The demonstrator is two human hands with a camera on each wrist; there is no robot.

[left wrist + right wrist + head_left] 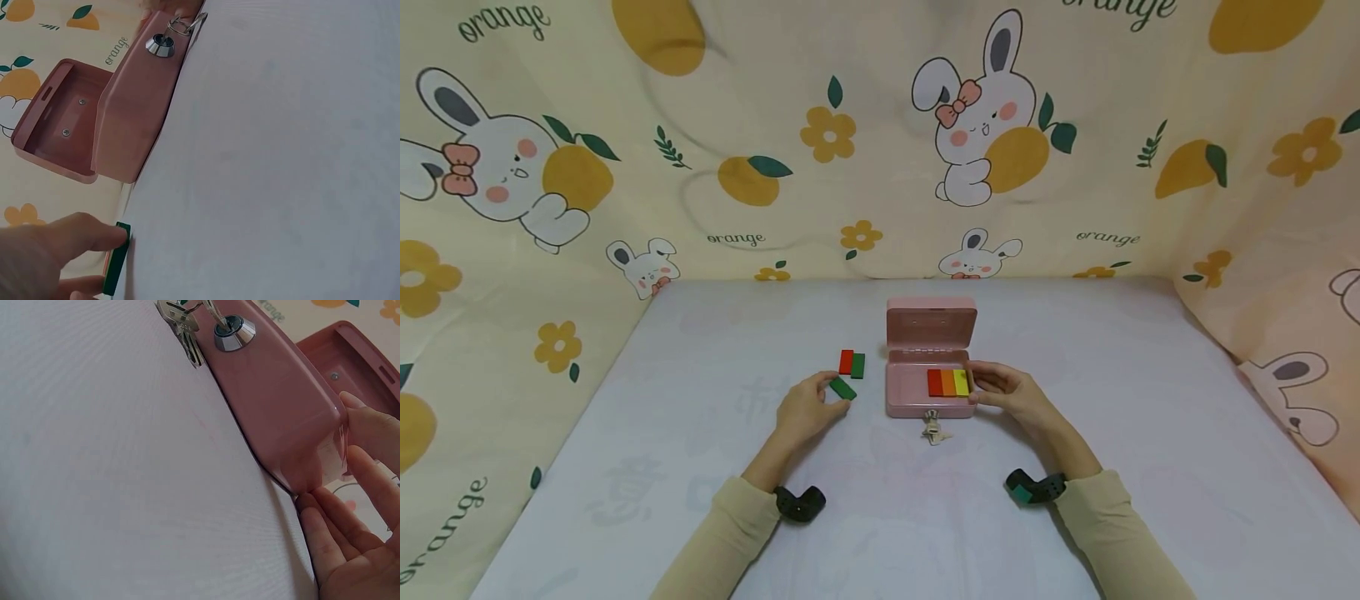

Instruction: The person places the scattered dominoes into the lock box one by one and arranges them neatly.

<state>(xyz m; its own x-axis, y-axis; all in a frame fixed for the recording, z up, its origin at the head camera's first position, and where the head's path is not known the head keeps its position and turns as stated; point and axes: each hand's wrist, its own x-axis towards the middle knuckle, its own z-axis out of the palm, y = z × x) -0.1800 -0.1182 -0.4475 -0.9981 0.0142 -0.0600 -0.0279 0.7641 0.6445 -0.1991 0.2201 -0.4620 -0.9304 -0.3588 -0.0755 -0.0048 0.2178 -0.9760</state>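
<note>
My left hand (pixel 805 410) pinches a small green block (pixel 843 388) between thumb and fingers, just left of the box. In the left wrist view the green block (pixel 117 259) stands on edge, close over the table. Beyond it lie a red block (pixel 846 362) and another green block (pixel 858 366), side by side. The pink metal box (pixel 906 382) has its lid (pixel 931 327) raised. Inside, a red block (pixel 935 382), an orange block (pixel 949 382) and a yellow block (pixel 961 382) line up toward the right. Against the box's right side, my right hand (pixel 1015 396) rests with its fingertips spread.
Keys (pixel 933 433) hang from the lock (pixel 234 332) on the box's front. A white cloth covers the table (pixel 880 517). Behind it and along both sides stands a printed curtain (pixel 865 100). Each wrist wears a dark device (pixel 801 505).
</note>
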